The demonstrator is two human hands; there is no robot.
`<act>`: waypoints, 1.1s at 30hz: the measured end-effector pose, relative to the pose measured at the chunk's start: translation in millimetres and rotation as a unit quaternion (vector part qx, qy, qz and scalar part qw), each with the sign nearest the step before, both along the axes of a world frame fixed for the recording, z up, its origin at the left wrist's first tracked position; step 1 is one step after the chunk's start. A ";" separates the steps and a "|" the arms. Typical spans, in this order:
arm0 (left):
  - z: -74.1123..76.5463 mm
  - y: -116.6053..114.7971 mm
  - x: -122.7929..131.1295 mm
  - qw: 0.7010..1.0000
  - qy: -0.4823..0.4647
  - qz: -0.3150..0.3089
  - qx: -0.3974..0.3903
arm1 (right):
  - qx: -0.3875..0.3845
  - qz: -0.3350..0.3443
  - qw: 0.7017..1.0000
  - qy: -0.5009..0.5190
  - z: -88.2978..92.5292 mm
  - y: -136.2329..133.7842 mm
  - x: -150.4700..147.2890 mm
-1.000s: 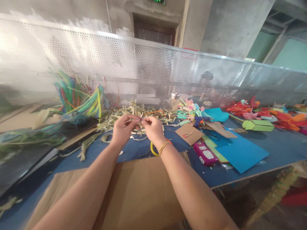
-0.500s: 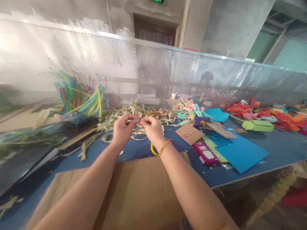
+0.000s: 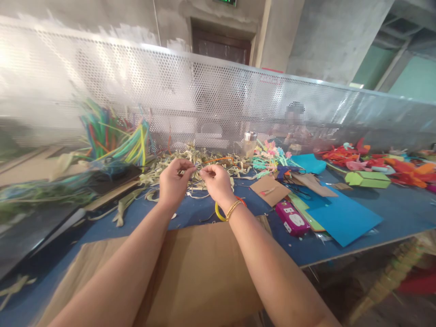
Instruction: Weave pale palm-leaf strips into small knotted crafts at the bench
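Observation:
My left hand (image 3: 176,179) and my right hand (image 3: 217,182) are raised over the table, thumb and fingertips pinched on each. Only a narrow gap parts the two pinches. Whatever lies between the fingertips is too small to make out. Just behind them spreads a heap of pale, dry-looking twisted strips (image 3: 160,169), with an orange stem (image 3: 220,159) across it. A yellow ring (image 3: 218,212) shows beside my right wrist. Beneath my forearms lies a brown cardboard sheet (image 3: 204,268).
Bundled coloured stems (image 3: 105,136) stand at the left back. To the right are a purple power strip (image 3: 291,219), blue paper (image 3: 344,215), a brown card (image 3: 269,190), a metal-capped bottle (image 3: 250,143) and red-orange craft pieces (image 3: 402,170). A perforated metal screen (image 3: 170,95) runs behind the blue table.
My fingertips have drawn slightly apart, from nearly touching to a small gap. The left hand sits a touch further left. Everything else stays as it was, apart from a slight view shift.

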State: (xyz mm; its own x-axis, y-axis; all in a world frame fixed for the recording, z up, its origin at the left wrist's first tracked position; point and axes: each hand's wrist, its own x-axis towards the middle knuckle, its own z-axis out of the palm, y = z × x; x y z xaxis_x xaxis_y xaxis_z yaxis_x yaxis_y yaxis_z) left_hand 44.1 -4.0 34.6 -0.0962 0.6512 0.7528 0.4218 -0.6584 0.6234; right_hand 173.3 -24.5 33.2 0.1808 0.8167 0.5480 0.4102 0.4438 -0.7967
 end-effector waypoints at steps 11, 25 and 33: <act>-1.4 1.1 -3.1 0.995 0.096 -0.009 0.021 | -0.011 0.007 1.000 0.019 2.0 -1.0 -0.8; -1.0 -0.9 -0.8 0.999 0.029 -0.026 -0.030 | 0.067 -0.008 0.996 -0.060 5.7 -4.4 8.9; -2.7 1.8 0.7 0.996 0.036 -0.069 -0.043 | 0.110 -0.068 0.977 -0.169 7.1 -6.6 12.2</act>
